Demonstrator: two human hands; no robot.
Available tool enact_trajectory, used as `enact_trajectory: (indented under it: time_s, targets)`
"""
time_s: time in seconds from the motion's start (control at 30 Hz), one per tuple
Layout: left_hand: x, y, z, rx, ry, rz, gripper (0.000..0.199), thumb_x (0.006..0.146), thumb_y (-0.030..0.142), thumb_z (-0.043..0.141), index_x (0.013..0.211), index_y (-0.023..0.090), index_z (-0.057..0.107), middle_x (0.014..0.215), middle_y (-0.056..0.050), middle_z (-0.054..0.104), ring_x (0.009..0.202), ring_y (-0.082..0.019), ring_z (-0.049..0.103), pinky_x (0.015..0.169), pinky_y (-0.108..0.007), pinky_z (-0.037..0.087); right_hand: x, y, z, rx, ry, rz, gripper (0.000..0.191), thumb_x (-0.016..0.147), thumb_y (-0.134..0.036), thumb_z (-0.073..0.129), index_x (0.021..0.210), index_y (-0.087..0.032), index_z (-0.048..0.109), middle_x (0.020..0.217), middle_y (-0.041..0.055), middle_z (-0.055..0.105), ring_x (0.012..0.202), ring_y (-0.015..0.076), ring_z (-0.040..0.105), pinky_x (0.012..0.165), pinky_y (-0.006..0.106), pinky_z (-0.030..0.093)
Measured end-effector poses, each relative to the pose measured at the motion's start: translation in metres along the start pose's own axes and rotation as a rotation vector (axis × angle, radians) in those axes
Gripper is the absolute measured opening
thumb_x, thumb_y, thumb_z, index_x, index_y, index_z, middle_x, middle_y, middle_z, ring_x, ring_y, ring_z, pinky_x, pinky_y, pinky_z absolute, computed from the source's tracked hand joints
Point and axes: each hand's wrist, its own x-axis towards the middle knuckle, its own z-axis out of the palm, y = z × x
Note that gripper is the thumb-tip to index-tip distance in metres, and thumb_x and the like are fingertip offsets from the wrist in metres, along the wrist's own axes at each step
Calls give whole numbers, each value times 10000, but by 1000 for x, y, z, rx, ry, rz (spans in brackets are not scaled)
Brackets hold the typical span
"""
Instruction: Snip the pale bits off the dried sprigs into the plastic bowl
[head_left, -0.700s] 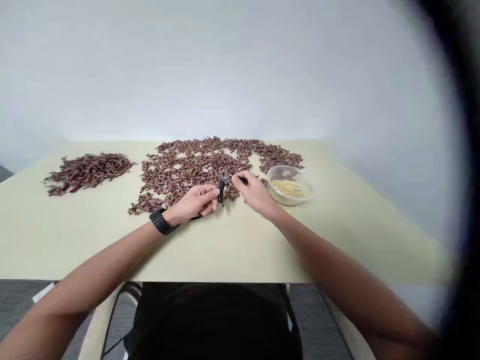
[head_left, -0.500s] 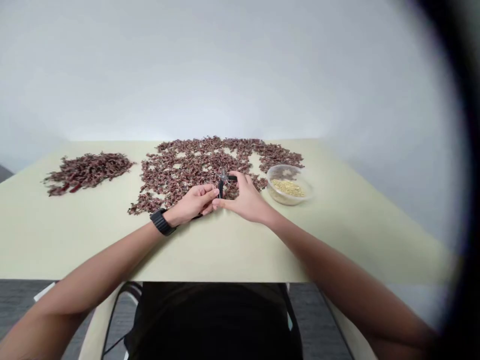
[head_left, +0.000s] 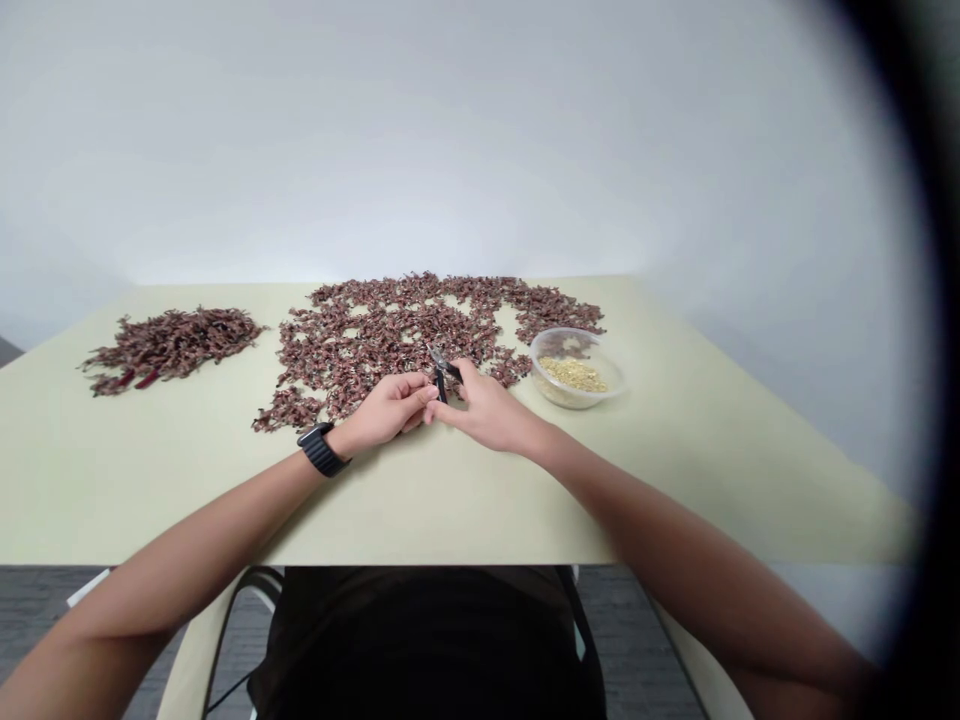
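Observation:
My right hand [head_left: 491,408] is wrapped around small pliers [head_left: 440,380] with black handles and metal jaws. The jaws point up and away, over the reddish-brown pieces. My left hand [head_left: 390,408], a black watch on its wrist, is closed in a pinch close beside the pliers. Whatever lies between its fingertips is too small and too hidden to make out. Both hands meet at the near edge of a wide spread of small reddish-brown pieces [head_left: 390,335]. To the right of my right hand stands a clear plastic bowl [head_left: 616,378] with gold-yellow bits [head_left: 574,374] in it.
Another heap of reddish-brown pieces [head_left: 176,343] lies at the left of the pale yellow table [head_left: 480,510]. Red-handled tools [head_left: 148,379] seem to stick out of its near side. A plain wall [head_left: 450,140] rises behind the table.
The pliers have turned, so the jaws now tilt more to the left, and their handles are closer together. My right hand's fingers have drawn in. The left hand has stayed nearly in place.

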Motion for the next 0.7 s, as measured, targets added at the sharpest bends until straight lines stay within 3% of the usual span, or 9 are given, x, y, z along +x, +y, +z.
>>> enact_trajectory:
  time_s: [0.3, 0.43, 0.57, 0.7]
  targets:
    - [1, 8, 1, -56, -4, 10, 448, 984, 522, 585, 786, 121, 613, 605, 7, 546, 446, -56, 441, 448, -198, 281, -1, 3, 15, 81, 12, -142, 532, 1022, -429, 458, 1458, -139, 360, 1187, 172, 663, 1084, 275, 621, 943, 426, 467]
    - [2, 9, 5, -91, 17, 21, 439, 991, 516, 578, 789, 127, 605, 590, 19, 524, 441, -59, 439, 444, -205, 270, 1, 3, 23, 142, 41, -160, 474, 1067, -430, 351, 1439, -137, 372, 1169, 154, 669, 1124, 257, 602, 1007, 435, 438]
    - [1, 4, 8, -57, 26, 25, 461, 992, 547, 563, 799, 131, 612, 554, 26, 507, 442, -63, 432, 451, -205, 265, 2, 2, 25, 197, 68, -124, 415, 1081, -485, 315, 1331, -173, 428, 1063, 101, 687, 1084, 228, 608, 991, 401, 431]
    - [1, 0, 10, -34, 21, 22, 468, 983, 559, 572, 792, 134, 610, 524, 32, 495, 431, -63, 430, 446, -202, 256, 2, 2, 22, 255, 1, -113, 352, 1065, -542, 355, 1144, -217, 462, 924, 35, 694, 918, 196, 630, 872, 352, 454]
